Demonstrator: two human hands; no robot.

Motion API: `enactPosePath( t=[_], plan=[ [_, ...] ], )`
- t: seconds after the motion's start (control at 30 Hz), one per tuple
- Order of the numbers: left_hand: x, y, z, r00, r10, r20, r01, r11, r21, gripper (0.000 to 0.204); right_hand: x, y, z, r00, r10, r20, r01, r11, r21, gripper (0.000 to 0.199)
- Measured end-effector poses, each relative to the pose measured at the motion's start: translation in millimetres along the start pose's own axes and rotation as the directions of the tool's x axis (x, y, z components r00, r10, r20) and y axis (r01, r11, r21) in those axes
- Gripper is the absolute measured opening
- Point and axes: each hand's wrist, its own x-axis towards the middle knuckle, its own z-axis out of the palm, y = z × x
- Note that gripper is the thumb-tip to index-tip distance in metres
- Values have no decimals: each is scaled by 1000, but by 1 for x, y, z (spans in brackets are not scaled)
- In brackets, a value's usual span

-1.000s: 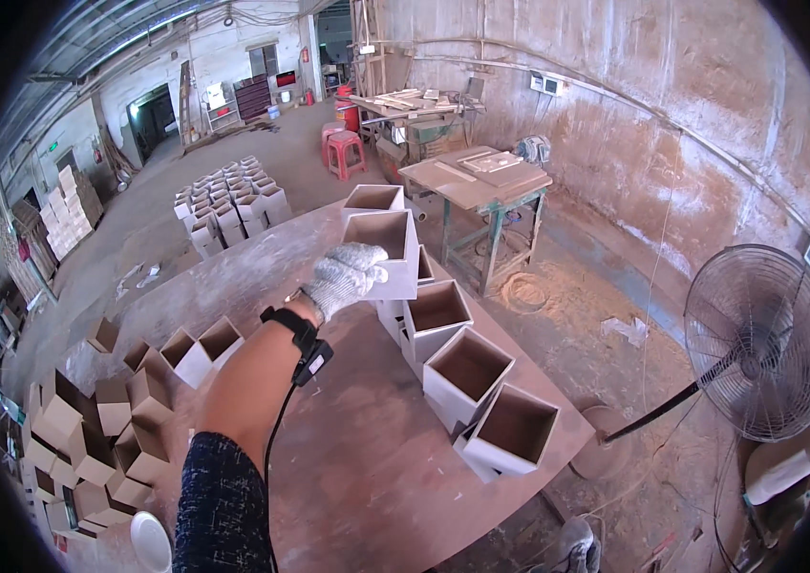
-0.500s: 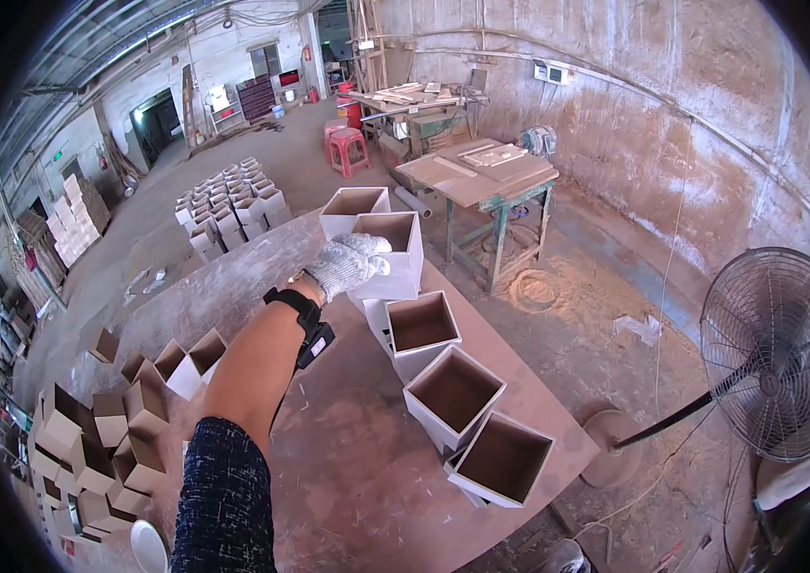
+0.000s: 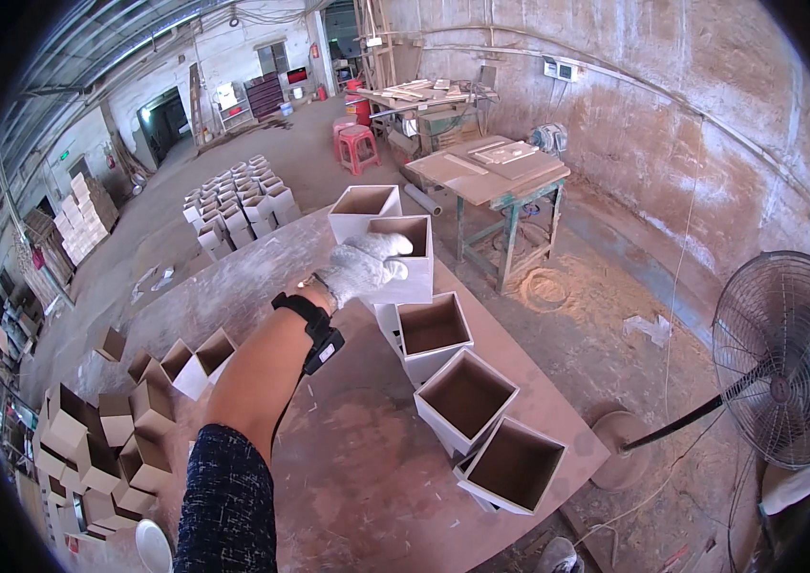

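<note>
The left hand (image 3: 360, 268), fingers partly bent, has its grip at a white box (image 3: 416, 284) on the surface's (image 3: 343, 458) far right; whether it clasps cannot be told. Another box (image 3: 351, 226) stands beyond, brown boxes (image 3: 99, 465) crowd left, a fan (image 3: 776, 372) stands right.

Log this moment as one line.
left hand: gloved, gripping open-topped white box near rim | nearby: similar boxes on table | beyond table: pedestal fan
</note>
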Motion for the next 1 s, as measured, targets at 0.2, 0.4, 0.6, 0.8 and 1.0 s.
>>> enactPosePath(
  t=[0.2, 0.4, 0.6, 0.8, 1.0],
  plan=[
    [-40, -6, -32, 883, -181, -433, 43, 950, -309, 29, -18, -31, 27, 986, -168, -14, 167, 985, -49, 43],
    [-119, -52, 28, 906, -186, -379, 99, 966, -239, 25, -10, -19, 29, 975, -199, 103, 204, 978, -40, 42],
    [-242, -44, 105, 949, -238, -207, 144, 911, -387, 25, -1, -4, 43, 914, -270, 301, 289, 957, -17, 41],
    [-351, 5, 135, 936, -348, -48, 292, 847, -443, 26, -8, -8, 74, 903, -244, 353, 262, 965, -6, 27],
    [-396, 17, 137, 918, -397, -14, 357, 840, -409, 27, 4, 10, 82, 875, -176, 450, 185, 982, 24, 26]
  ],
)
